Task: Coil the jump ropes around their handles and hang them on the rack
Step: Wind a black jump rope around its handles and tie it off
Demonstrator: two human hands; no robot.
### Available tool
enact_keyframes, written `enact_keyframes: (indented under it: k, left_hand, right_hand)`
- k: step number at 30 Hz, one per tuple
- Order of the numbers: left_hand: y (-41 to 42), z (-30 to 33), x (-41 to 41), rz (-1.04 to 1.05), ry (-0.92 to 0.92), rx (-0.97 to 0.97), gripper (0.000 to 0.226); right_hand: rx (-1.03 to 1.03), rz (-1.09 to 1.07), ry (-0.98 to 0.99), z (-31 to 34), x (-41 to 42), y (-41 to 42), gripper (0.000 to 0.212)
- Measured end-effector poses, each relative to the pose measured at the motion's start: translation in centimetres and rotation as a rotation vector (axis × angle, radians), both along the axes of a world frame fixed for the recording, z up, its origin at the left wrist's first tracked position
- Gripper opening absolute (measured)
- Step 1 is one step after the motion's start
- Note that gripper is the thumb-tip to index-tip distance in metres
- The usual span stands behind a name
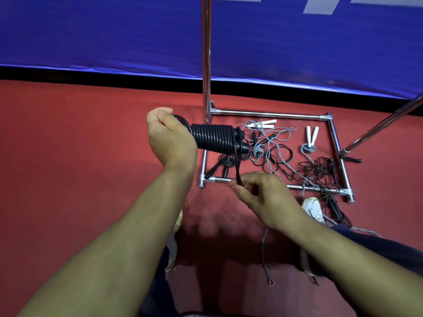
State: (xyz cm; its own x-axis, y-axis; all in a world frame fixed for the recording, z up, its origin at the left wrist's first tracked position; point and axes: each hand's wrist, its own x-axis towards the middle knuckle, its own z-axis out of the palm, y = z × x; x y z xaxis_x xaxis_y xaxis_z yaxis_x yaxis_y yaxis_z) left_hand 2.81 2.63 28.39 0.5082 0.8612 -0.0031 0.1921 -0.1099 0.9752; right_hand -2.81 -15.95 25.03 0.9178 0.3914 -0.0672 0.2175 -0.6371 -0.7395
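Left hand (168,136): fingers are curling tight around one end of the black handles; it is holding the coiled black rope (214,138) up in the air, lying about horizontal, w/ the free end pointing right, above the left side of the rack base.
Right hand (261,193): thumb and fingertips are pinching the loose end of the black rope, which is hanging down from the right end of the coil; other fingers are bending loosely.
Coil: many tight turns are sitting side by side along the handles.
Rack base (270,114): chrome frame is lying on the red floor (80,156), w/ one chrome pole (206,53) standing up at its back-left corner.
Inside the frame: grey ropes w/ white handles (311,135) and thin black ropes (318,169) are lying tangled, not coiled.
Right side: some black cord is spilling over the front bar, near a white shoe (314,208).
Behind: blue banner (103,35) is standing along the floor edge.
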Motion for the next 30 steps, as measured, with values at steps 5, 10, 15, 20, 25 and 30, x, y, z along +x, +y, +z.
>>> enact_keyframes:
  k: [5, 10, 15, 20, 25, 30]
  left_hand:
    - [-0.7, -0.1, 0.0, -0.035, -0.02, 0.031, 0.024]
    - [-0.3, -0.6, 0.1, 0.025, 0.02, -0.041, 0.023]
    - [0.8, -0.4, 0.4, 0.092, 0.008, -0.079, 0.024]
    - [1.6, -0.2, 0.6, 0.137, 0.012, -0.114, 0.023]
    - [0.8, 0.1, 0.4, 0.087, 0.031, -0.119, 0.023]
    - [-0.7, -0.2, 0.1, -0.221, 0.037, -0.308, 0.029]
  right_hand:
    - [0.409, -0.296, 0.816, 0.1, -0.7, 1.4, 0.033]
    - [0.653, -0.362, 0.872, 0.2, -2.2, 3.0, 0.055]
    - [0.401, -0.248, 0.303, -0.5, -3.6, 2.3, 0.055]
    - [0.45, -0.102, 0.356, -0.5, -3.6, 2.2, 0.033]
    - [0.577, -0.106, 0.634, 1.1, -2.0, 1.9, 0.02]
    - [0.166, -0.166, 0.293, 0.2, 0.0, 0.9, 0.014]
